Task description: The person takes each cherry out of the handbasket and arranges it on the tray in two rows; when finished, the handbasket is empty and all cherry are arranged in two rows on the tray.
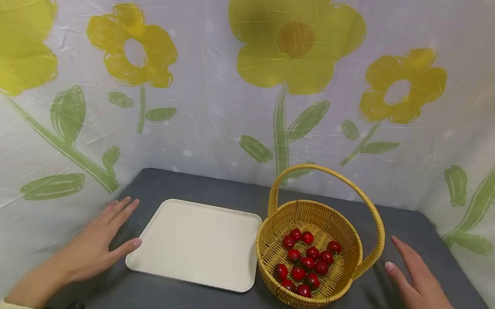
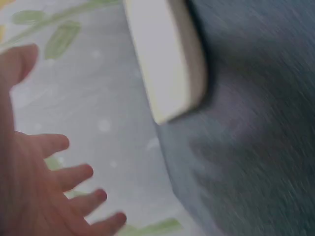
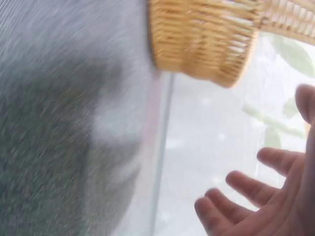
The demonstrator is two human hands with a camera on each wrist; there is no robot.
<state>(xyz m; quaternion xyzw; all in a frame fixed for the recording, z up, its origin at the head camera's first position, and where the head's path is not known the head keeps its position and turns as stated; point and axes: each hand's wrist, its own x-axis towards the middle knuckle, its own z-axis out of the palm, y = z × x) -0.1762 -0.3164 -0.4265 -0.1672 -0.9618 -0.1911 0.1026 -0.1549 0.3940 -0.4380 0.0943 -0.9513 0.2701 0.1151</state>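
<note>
A round wicker basket (image 1: pixel 305 304) with a tall arched handle (image 1: pixel 338 174) stands right of centre on the dark table. Several dark red cherries (image 1: pixel 307 263) lie spread over its bottom. Left of it is a flat white rectangular tray (image 1: pixel 200 243), its right edge close against the basket. My left hand (image 1: pixel 89 244) hovers by the tray's left side, fingers spread and thumb toward the rim. To the right of the basket, my right hand (image 1: pixel 426 288) is held with fingers extended, apart from the handle. Both wrist views show the palms (image 2: pixel 39 191) holding nothing.
The dark grey table (image 1: pixel 164 299) reaches back to a pale curtain (image 1: pixel 198 111) printed with yellow flowers, which also hangs along both sides. The basket handle rises well above the table. A small black object (image 1: pixel 72 308) shows by the left wrist.
</note>
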